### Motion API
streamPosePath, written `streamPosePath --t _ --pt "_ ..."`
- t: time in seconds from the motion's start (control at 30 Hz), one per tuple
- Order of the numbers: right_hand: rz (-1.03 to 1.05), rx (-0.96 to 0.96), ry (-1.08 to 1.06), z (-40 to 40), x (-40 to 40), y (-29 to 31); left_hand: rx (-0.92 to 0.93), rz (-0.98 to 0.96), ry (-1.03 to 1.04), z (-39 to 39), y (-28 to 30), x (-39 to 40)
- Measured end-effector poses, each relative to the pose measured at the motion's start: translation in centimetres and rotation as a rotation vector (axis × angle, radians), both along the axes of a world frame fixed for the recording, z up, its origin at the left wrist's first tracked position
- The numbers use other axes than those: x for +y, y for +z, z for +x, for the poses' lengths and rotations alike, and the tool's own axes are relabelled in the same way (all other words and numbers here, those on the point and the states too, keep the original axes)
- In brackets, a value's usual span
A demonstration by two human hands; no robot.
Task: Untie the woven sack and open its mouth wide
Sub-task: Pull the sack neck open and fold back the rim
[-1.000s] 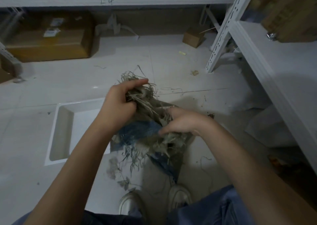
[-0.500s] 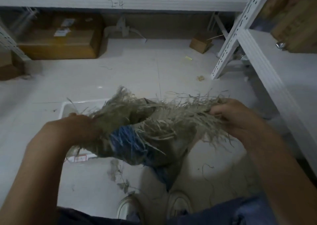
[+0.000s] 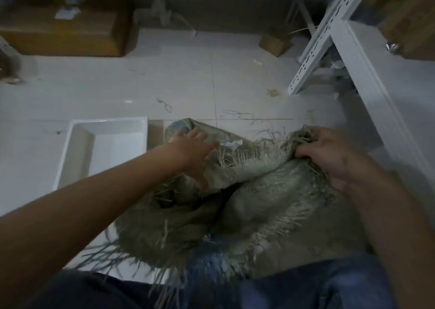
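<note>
A grey-green woven sack [image 3: 254, 205] with a frayed, stringy rim and some blue threads lies spread on the floor in front of my legs. Its mouth gapes as a dark opening near the left. My left hand [image 3: 190, 153] reaches over the far rim with fingers spread and straight, its thumb side against the cloth. My right hand [image 3: 327, 153] grips a bunch of the frayed rim at the sack's right side, fingers curled into the fibres.
A white rectangular tray [image 3: 77, 141] sits on the tiled floor left of the sack. Cardboard boxes [image 3: 63, 35] stand at the back under a shelf. A white metal rack [image 3: 353, 56] runs along the right. Loose threads litter the tiles.
The sack has dropped from held in the air to spread low on the floor. My left hand let go of the rim and reached forward; my right hand still grips the frayed edge.
</note>
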State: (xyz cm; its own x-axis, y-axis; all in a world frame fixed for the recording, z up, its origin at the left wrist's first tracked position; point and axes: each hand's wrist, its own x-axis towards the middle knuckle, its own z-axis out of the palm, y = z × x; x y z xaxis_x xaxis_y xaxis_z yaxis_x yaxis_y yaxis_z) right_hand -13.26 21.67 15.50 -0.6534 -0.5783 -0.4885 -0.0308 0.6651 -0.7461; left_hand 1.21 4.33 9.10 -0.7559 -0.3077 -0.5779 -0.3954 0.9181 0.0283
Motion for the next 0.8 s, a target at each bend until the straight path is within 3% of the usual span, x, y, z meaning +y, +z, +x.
streamPosePath --t 0.07,0.13,0.2,0.33,0.5,0.63,0.7,0.8 --pt "-0.020 0.027 0.011 -0.8 0.0 -0.1 -0.003 0.142 0.150 0.3 -3.8 -0.2" --pt "-0.003 0.103 0.032 -1.5 0.3 -0.2 0.178 0.399 0.441 0.8 -5.3 -0.6" --pt "0.036 0.202 0.063 -2.5 0.2 -0.6 0.319 0.560 0.627 1.3 -5.1 -1.8" --pt "-0.014 0.201 -0.021 -3.0 -0.9 -1.5 0.571 0.746 0.933 2.1 -2.1 -4.1" --pt "-0.171 0.200 -0.134 -4.4 -2.5 -0.6 0.877 0.683 1.041 2.1 4.1 -4.0" --pt "-0.242 0.284 -0.176 -5.8 -2.6 0.4 1.077 0.860 1.078 2.4 7.6 -3.9" --pt "-0.164 0.135 -0.076 -5.7 -2.2 0.5 1.130 0.883 1.106 2.1 7.8 -3.5" --pt "0.164 -0.043 0.200 -3.9 -1.4 -1.4 1.134 0.864 1.130 1.6 7.0 -2.6"
